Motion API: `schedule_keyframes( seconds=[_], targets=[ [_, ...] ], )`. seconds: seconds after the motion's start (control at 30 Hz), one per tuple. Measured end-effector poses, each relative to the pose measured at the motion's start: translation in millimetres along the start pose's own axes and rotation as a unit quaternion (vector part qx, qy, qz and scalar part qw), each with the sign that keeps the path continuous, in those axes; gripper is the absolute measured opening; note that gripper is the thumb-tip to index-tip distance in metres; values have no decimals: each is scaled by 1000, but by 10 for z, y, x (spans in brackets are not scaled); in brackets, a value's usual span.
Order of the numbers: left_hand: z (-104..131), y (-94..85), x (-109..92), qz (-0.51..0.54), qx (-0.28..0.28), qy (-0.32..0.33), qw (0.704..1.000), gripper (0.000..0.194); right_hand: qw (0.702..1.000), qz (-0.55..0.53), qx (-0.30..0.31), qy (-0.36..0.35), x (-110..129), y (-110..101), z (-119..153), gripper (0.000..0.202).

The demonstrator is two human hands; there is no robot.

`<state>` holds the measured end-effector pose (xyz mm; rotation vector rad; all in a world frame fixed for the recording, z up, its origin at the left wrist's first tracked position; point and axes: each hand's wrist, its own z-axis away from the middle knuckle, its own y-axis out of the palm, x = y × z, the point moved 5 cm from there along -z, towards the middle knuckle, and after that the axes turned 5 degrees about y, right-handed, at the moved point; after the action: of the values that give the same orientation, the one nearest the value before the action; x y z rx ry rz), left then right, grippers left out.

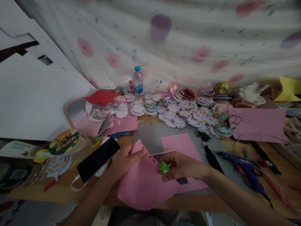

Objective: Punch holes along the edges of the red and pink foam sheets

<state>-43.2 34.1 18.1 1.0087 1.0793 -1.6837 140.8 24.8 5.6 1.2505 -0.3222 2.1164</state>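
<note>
A pink sheet with a row of small dark marks or holes along its upper right edge is bent over the front of the table. My left hand pinches its top corner. In my right hand is a small green tool, gripped between thumb and fingers at the sheet's right edge. Beneath that hand, a second pink sheet lies on the grey mat, and a dark flat object partly shows there.
Many decorated white discs are heaped behind the mat, near a water bottle. A phone lies left of my left hand. A blue glue gun with a cord and a black marker-like object are at right.
</note>
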Motion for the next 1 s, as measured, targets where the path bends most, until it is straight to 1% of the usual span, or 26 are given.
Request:
schedule_keyframes(
  seconds=[0.13,0.27,0.37,0.5,0.67,0.83,0.9,1.0],
  targets=[
    [-3,-19,-18,-25,-6,2,1000,36,1000,-12,-4,1,-1,11,-12,28],
    [-7,-20,-17,-46,-7,4,999,37,1000,0,-10,-2,35,23,-23,26],
    [-12,-3,-27,-50,2,4,999,37,1000,-5,-8,-6,71,46,-22,26],
    [-16,-3,-36,-58,-6,1,998,36,1000,-10,-13,-18,119,74,-15,26],
    [-16,-2,-29,-50,-5,13,999,35,999,16,-31,-28,160,74,-7,25],
    [-10,-14,-49,-73,-13,12,997,35,998,40,-43,-35,145,109,-1,23],
    [-3,-11,-72,-86,-9,10,996,34,998,31,-47,-42,124,136,-3,22],
    [10,-5,-93,-104,-5,9,995,32,998,15,-51,-33,62,169,-22,24]
  ],
)
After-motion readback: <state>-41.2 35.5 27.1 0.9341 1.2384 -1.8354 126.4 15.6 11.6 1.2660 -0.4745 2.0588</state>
